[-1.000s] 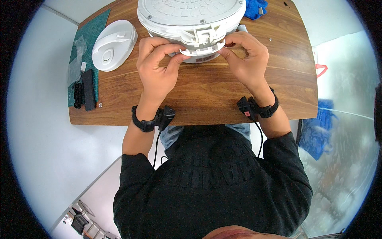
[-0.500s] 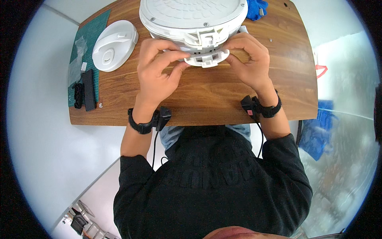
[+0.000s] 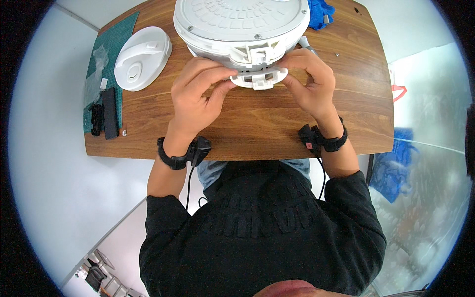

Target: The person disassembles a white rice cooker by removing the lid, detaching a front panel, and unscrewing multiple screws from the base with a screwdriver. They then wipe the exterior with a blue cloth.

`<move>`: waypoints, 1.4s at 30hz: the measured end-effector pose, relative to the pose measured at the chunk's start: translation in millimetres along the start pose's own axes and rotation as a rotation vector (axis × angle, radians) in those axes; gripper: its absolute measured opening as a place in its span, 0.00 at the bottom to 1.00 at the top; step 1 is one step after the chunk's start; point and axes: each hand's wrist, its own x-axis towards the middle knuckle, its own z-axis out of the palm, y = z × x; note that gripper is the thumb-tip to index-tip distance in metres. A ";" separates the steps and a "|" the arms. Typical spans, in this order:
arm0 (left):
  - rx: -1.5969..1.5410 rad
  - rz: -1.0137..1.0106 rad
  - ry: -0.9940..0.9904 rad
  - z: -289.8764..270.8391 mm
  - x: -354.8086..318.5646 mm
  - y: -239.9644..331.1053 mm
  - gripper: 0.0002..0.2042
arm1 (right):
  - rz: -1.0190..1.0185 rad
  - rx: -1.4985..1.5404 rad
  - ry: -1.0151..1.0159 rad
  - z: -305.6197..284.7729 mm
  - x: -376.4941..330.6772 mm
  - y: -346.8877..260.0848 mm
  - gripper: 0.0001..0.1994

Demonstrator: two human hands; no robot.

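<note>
A large round white plastic appliance [image 3: 242, 24] lies upside down on the wooden table [image 3: 247, 128], its ribbed base facing up. At its near edge sits a small curved white plastic bracket [image 3: 258, 78]. My left hand [image 3: 198, 96] pinches the left end of this bracket with thumb and fingers. My right hand [image 3: 309, 79] grips its right end and rests against the appliance's rim. Both wrists wear black bands with small devices.
A white oval lid with a handle [image 3: 142, 58] lies at the left on a green cutting mat [image 3: 106, 54]. Black tools [image 3: 106, 114] and a clear bag rest on the mat's near end. A blue cloth [image 3: 320, 11] sits at the far right. A small screw [image 3: 337, 55] lies on the table.
Both hands have shifted slightly with the white bracket at the appliance's near edge; the bracket now sits a little lower and more exposed between my fingers.
</note>
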 end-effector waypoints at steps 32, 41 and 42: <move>-0.155 -0.085 -0.443 51.2 21.6 55.0 0.13 | 0.721 -0.250 0.357 -154.2 -15.5 49.2 0.18; 0.109 -0.067 -0.758 170.6 64.0 48.5 0.20 | 1.107 -0.423 0.449 -181.0 -56.8 145.7 0.27; 0.141 -0.079 -0.776 177.7 62.6 46.3 0.21 | 1.099 -0.444 0.454 -181.8 -57.8 148.2 0.28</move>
